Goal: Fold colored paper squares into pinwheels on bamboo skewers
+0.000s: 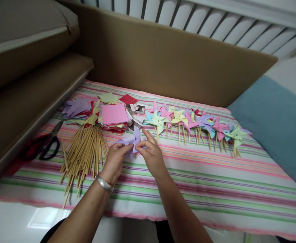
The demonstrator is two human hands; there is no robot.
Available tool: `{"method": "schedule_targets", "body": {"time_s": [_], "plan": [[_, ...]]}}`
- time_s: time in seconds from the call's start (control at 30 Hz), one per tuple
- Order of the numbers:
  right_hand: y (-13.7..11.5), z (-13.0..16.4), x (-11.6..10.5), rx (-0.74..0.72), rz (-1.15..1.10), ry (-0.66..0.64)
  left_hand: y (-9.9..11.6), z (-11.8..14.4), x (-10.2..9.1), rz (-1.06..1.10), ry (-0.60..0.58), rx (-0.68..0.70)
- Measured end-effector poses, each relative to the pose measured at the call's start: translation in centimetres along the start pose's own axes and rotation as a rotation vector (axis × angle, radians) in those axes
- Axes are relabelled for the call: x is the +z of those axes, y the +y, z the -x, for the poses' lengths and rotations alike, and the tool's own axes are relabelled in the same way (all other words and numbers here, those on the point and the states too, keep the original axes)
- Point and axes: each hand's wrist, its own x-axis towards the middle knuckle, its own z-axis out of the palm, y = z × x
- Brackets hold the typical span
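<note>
Folding a lilac paper pinwheel (132,141), by the look of it: left hand (115,159) pinched shut on the near left edge of the paper, right hand (150,153) closed on its right side with fingertips meeting at the centre, index finger stretched out over it. Paper held just above the striped cloth (214,182), close in front of the bundle of wooden sticks (83,152). Probably mid-way through gathering the points to the middle; next, likely, a steady pinch to keep the corners stacked, then a stick from the bundle just to the left. Further back, a stack of coloured paper squares (114,114), cut lilac blanks (75,107), a small tape dispenser (138,108), and a row of finished pinwheels (196,123) running right. Scissors (48,143) at the left edge beside brown cushions (31,101); cardboard sheet (175,64) standing behind, white slatted rail (214,20) above, blue cushion (277,125) at right.
</note>
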Motion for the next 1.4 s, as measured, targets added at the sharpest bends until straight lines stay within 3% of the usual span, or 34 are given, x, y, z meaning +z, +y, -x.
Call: {"method": "schedule_targets", "body": {"time_s": [0.8, 0.97, 1.4], "plan": [[0.20, -0.18, 0.01, 0.190, -0.100, 0.061, -0.24, 0.03, -0.13, -0.071, -0.082, 0.027], [0.18, -0.15, 0.11, 0.144, -0.210, 0.086, -0.38, 0.04, -0.03, -0.058, -0.100, 0.006], [-0.52, -0.17, -0.27, 0.278, -0.286, 0.068, -0.38, 0.21, 0.16, 0.030, -0.147, -0.060]]}}
